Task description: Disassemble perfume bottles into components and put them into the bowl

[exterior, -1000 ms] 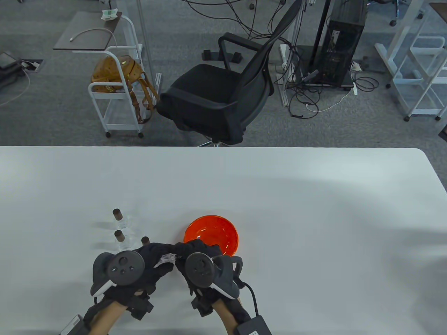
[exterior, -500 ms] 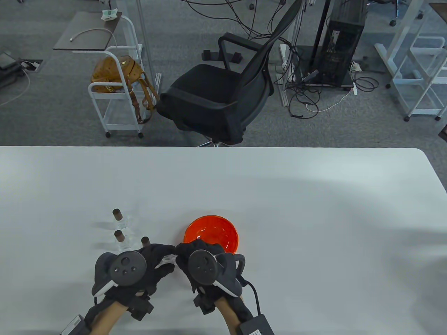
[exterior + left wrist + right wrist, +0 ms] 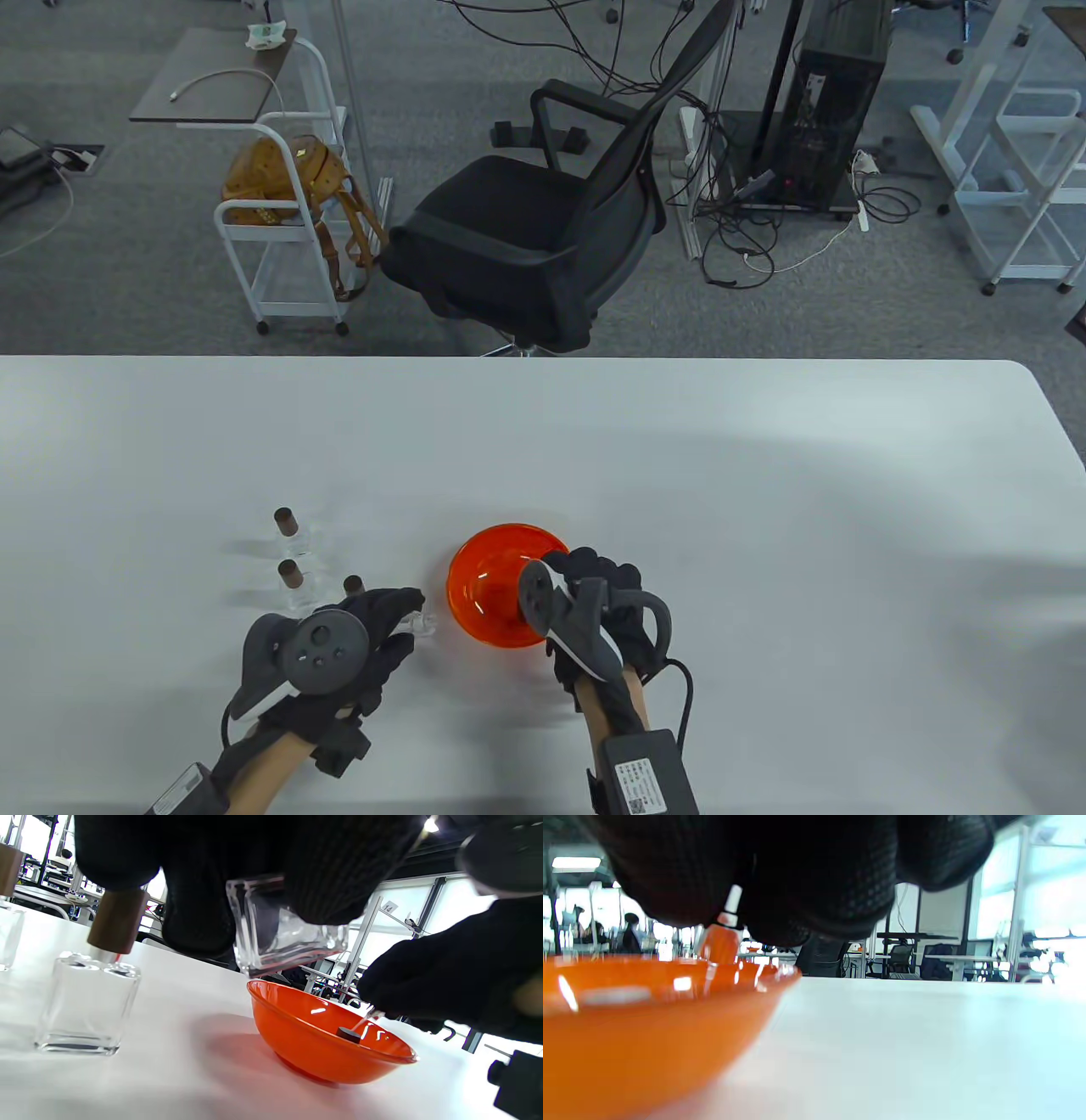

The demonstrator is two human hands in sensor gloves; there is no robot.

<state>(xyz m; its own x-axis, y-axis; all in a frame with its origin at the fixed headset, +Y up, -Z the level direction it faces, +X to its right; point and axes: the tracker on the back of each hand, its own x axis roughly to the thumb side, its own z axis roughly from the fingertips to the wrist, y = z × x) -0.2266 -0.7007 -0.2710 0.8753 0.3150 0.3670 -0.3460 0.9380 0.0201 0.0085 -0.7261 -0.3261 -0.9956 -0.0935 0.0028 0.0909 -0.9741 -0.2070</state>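
Note:
My left hand (image 3: 399,618) grips a clear glass bottle body (image 3: 422,626) just left of the orange bowl (image 3: 475,556); in the left wrist view this bottle (image 3: 288,938) hangs tilted above the bowl's rim (image 3: 297,1001). My right hand (image 3: 585,573) is over the bowl's right side and pinches a spray pump with a thin clear tube (image 3: 364,1020) pointing down into the bowl. The pump's white stem (image 3: 731,906) shows under the fingers. A small dark piece (image 3: 348,1034) lies inside the bowl.
Three capped bottles stand left of the bowl: the far one (image 3: 284,519), the middle one (image 3: 291,575) and the near one (image 3: 353,584), close to my left hand. The nearest (image 3: 87,1001) has a brown cap (image 3: 116,921). An office chair (image 3: 543,229) stands beyond the table's far edge.
My right hand has drawn away from my left hand to the right, over the bowl, with the pump in it. The left hand stays put with the glass body.

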